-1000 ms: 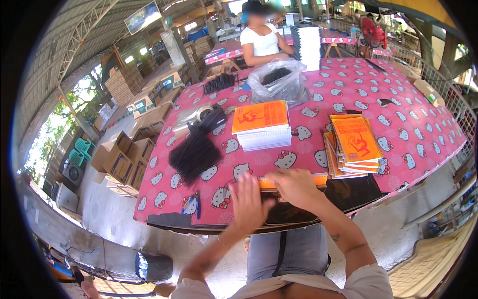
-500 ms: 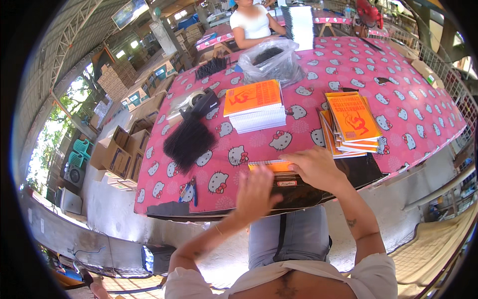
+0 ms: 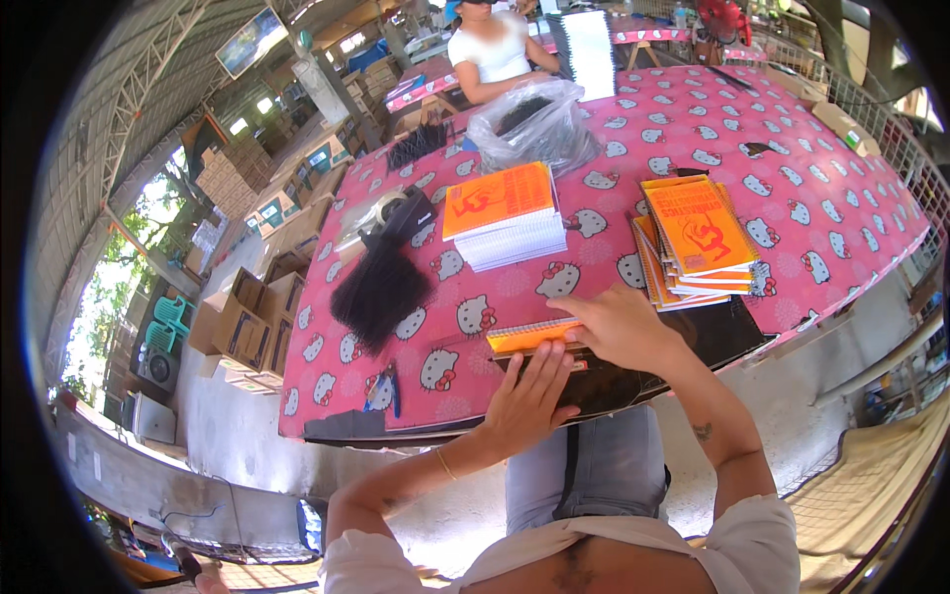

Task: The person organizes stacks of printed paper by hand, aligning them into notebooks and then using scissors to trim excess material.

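At the near edge of the table, an orange spiral notebook (image 3: pixel 517 339) stands tilted, its coiled spine uppermost. My right hand (image 3: pixel 625 332) grips the spine's right end between thumb and fingers. Flat against the notebook's near side lie the outstretched fingers of my left hand (image 3: pixel 534 394). Beyond it sits a neat stack of orange-covered books (image 3: pixel 503 208), with white page edges facing me. To the right, a looser pile of finished spiral notebooks (image 3: pixel 701 233) overlaps unevenly. A heap of black plastic coils (image 3: pixel 379 295) lies to the left, and blue-handled pliers (image 3: pixel 392 392) rest near the front edge.
A black tape dispenser (image 3: pixel 406 216) stands behind the coils. Farther back are a clear bag of coils (image 3: pixel 534 129) and another coil bundle (image 3: pixel 418 146). A person in white (image 3: pixel 492 54) sits across the pink table (image 3: pixel 653 148), beside a tall paper stack (image 3: pixel 591 54).
My left hand has moved slightly right and come to rest flat against the notebook. The notebook's orange side now shows more, and my right hand stays at its right end.
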Demonstrator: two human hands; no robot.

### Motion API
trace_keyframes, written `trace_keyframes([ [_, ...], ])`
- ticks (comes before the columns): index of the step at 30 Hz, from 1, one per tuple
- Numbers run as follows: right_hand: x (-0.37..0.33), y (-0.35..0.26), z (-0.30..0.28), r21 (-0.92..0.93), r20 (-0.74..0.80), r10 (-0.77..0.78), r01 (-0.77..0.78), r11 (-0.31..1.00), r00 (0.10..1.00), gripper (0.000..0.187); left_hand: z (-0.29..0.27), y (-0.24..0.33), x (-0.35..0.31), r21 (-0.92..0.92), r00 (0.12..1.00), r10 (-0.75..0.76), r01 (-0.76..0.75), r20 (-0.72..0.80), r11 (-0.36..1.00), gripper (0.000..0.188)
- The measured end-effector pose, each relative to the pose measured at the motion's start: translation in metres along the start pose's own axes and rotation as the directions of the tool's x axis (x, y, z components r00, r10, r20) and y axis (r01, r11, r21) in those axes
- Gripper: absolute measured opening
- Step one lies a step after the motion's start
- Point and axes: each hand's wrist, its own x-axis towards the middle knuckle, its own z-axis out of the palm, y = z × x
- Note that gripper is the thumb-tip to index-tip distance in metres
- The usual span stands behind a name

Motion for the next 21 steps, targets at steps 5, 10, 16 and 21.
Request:
trace_keyframes([
  [5,-0.019,0.010,0.001,0.113,-0.140,0.005,0.011,0.994,0.990,0.059,-0.036,-0.019,0.065,0.140,0.966,-0.246,0.233,0.080,0.962,0.088],
  [10,-0.054,0.048,0.043,0.948,-0.118,0.214,0.046,0.315,0.970,0.053,-0.058,-0.019,0.070,-0.062,0.962,-0.266,0.269,0.060,0.961,0.077],
  [16,-0.049,0.045,0.080,0.904,-0.243,0.329,0.090,0.419,0.913,0.019,-0.050,-0.042,0.079,0.023,0.976,-0.170,0.175,-0.135,0.984,0.053],
  [21,-0.042,0.033,0.081,0.857,-0.308,0.335,0.107,0.503,0.891,0.019,-0.015,-0.001,0.038,0.008,0.985,-0.157,0.157,0.076,0.988,0.086],
])
